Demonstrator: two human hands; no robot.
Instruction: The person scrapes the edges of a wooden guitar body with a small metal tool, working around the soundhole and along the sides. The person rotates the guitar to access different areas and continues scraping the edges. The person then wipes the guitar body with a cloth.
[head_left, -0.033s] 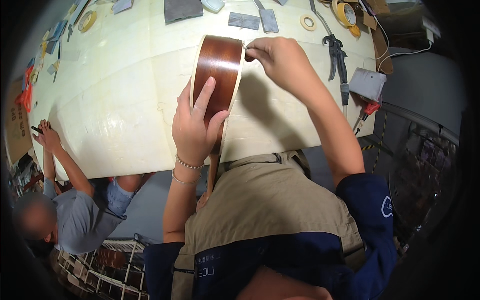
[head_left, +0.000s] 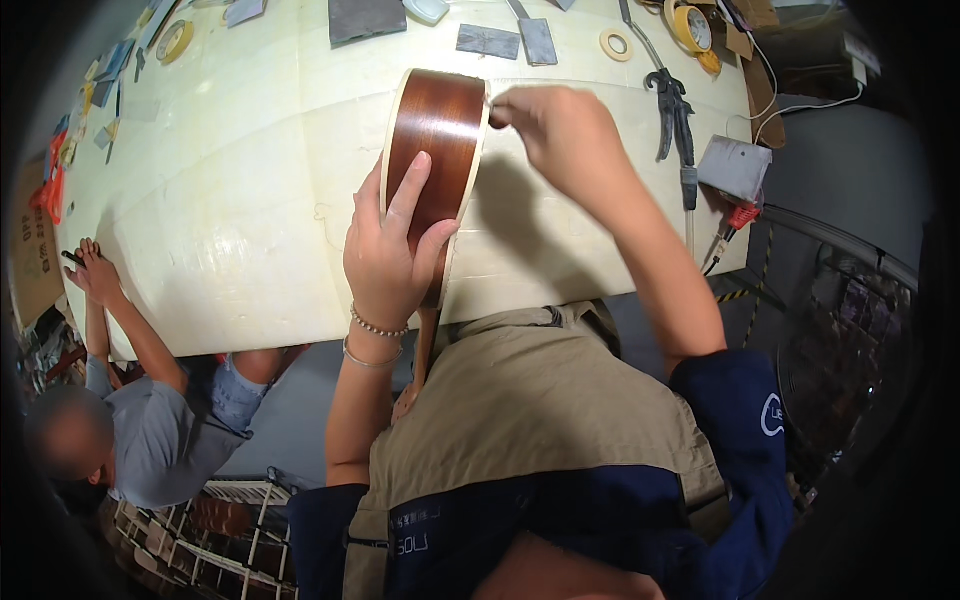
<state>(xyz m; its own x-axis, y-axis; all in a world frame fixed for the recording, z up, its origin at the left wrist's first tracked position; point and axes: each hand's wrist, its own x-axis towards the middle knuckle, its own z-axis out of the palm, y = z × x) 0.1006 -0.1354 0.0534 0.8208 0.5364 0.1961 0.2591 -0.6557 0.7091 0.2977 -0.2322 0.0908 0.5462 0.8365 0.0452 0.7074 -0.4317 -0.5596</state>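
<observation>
A small guitar-like instrument [head_left: 436,125] stands on its side on the cream table, its glossy brown side up with pale edging and its neck running toward my body. My left hand [head_left: 395,255] grips its lower part, fingers over the brown side and thumb at the right edge. At the upper right edge, my right hand [head_left: 565,150] has thumb and fingers pinched together beside the binding; what they hold is too small to make out.
The cream table [head_left: 250,200] carries grey pads [head_left: 487,41], tape rolls [head_left: 690,27], a black-handled tool [head_left: 670,120] and a grey box with cables [head_left: 733,165]. At left, a co-worker [head_left: 180,430] leans at the table, hands near its edge. A white wire rack [head_left: 220,545] stands below.
My right hand has shifted slightly down and rightward, staying by the instrument's edge. My left hand and the instrument have not visibly moved.
</observation>
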